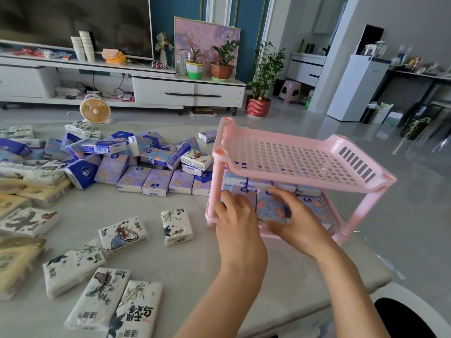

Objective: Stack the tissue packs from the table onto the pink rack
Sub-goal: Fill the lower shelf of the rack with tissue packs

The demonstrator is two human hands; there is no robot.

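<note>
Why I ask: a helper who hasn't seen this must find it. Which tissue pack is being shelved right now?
Find the pink rack at the table's right end and look beneath its top shelf to the lower one, lined with packs. At its front, the right hand pinches a blue-grey pack with orange shapes; it alone is held, while its neighbours lie flat.

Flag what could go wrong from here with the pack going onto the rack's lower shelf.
1. The right hand holds a blue tissue pack at a lower shelf already holding packs; pressing it in may shift neighbours or leave it tilted.
2. The pink rack stands near the right edge of the table; a firm push could slide it that way.
3. Both hands work under the top shelf, so the left hand might knock it.
</note>
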